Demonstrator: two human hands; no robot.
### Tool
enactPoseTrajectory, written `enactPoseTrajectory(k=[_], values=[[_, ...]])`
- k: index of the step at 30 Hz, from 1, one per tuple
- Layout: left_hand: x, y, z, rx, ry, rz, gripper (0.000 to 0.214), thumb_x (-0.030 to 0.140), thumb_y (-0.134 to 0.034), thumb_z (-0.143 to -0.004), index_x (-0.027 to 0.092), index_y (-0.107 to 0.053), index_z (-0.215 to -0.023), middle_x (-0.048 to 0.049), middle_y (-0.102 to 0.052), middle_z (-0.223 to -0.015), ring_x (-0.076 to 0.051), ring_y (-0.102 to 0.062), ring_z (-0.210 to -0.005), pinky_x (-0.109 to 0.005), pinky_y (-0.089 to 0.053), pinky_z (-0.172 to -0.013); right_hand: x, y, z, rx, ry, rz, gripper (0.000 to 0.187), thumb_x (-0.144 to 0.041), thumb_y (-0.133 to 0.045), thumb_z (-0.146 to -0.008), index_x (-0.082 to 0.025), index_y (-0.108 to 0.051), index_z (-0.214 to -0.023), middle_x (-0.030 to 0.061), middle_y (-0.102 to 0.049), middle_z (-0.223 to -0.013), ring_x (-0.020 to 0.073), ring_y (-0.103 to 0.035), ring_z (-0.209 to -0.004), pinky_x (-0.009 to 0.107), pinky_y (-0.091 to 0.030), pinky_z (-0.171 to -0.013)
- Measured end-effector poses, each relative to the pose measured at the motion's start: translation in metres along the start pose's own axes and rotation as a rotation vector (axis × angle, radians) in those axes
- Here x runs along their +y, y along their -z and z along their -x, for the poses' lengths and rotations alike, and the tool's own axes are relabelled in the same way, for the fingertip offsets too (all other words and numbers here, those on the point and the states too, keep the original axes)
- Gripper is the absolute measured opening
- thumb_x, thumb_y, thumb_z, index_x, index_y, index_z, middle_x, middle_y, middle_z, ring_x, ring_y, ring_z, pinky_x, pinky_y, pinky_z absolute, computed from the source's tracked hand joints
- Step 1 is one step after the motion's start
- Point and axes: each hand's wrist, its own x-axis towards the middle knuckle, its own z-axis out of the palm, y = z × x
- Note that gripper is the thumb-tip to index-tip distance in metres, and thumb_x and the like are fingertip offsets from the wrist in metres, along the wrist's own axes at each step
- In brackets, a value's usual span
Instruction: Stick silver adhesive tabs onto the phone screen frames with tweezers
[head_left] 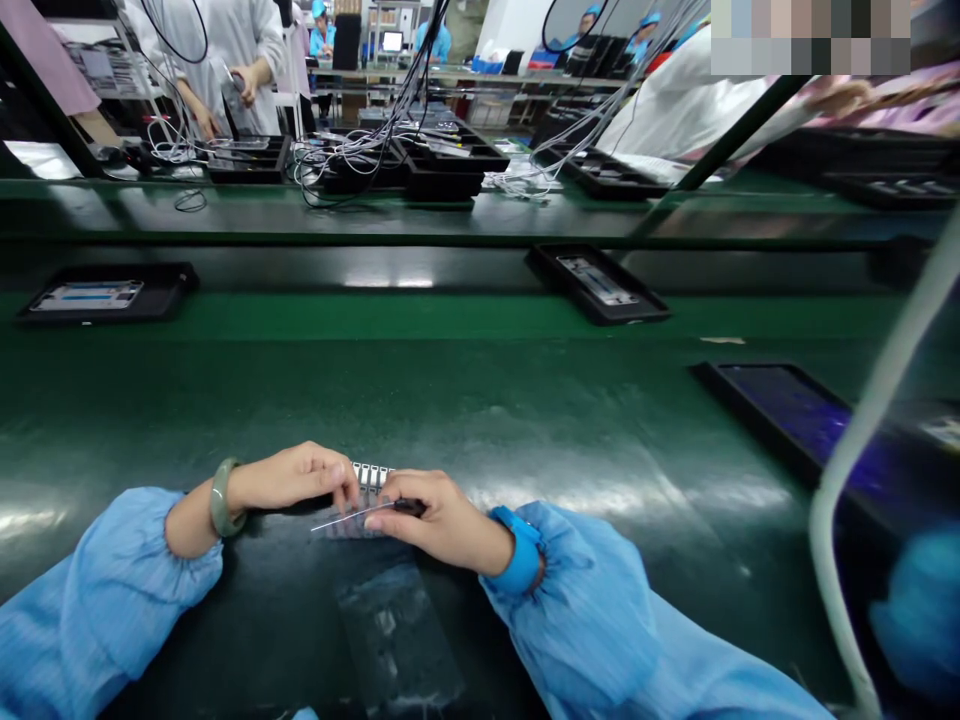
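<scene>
Two bare hands meet over a patterned sheet [373, 477] on the green desk [525, 400], and the work at that sheet looks under way rather than finished. The right hand [439, 520], at the sheet's right edge, grasps a slim, dark-handled tool [407, 507], so taking it up is done; its thin shaft points leftward across the sheet. The left hand [304, 475] bends its fingers down at the sheet's left edge, though whether they pinch anything cannot be told. Rows of pale, dark-edged pieces show on the sheet's far part, so some appear to be left on it; none can be made out lifted clear, and how many have come off does not show. Nearer the person than the sheet lies a clear film or bag [401, 640]. Beyond the sheet, a left tray [169, 290] and a right tray [645, 308] each hold a flat panel [86, 296]. Neither hand touches these, so whether anything there is done or left cannot be judged
</scene>
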Motion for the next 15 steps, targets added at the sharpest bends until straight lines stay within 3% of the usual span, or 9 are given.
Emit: enactPoseTrajectory(k=[3, 7, 15], values=[[0.001, -0.001, 0.000, 0.012, -0.001, -0.012, 0.060, 0.065, -0.038, -0.081, 0.010, -0.062, -0.086, -0.0076, -0.064, -0.076, -0.014, -0.058, -0.071, -0.026, -0.044, -0.070, 0.001, 0.000, 0.000, -0.018, -0.018, 0.008, 0.031, -0.043, -0.059, -0.081, -0.014, -0.061, -0.072, 0.0004, -0.055, -0.064, 0.0094, -0.047, -0.057, 0.021, -0.036, -0.052], [0.000, -0.005, 0.000, 0.015, 0.039, -0.016, 0.056, 0.065, -0.049, -0.076, 0.010, -0.060, -0.083, -0.0063, -0.063, -0.075, -0.013, -0.056, -0.066, -0.023, -0.043, -0.062, 0.002, -0.003, 0.001, -0.037, -0.002, 0.059, 0.030, -0.043, -0.058, -0.082, -0.015, -0.060, -0.073, 0.0004, -0.057, -0.064, 0.0104, -0.048, -0.058, 0.022, -0.038, -0.053], [0.000, -0.012, -0.003, 0.044, 0.067, -0.056, 0.040, 0.051, -0.059, -0.077, 0.012, -0.060, -0.075, 0.0017, -0.055, -0.063, -0.007, -0.045, -0.055, -0.018, -0.035, -0.053, 0.002, -0.007, 0.001, -0.103, 0.128, 0.084, 0.019, -0.031, -0.060, -0.083, -0.016, -0.057, -0.073, -0.0002, -0.059, -0.065, 0.0095, -0.053, -0.060, 0.020, -0.039, -0.056]])
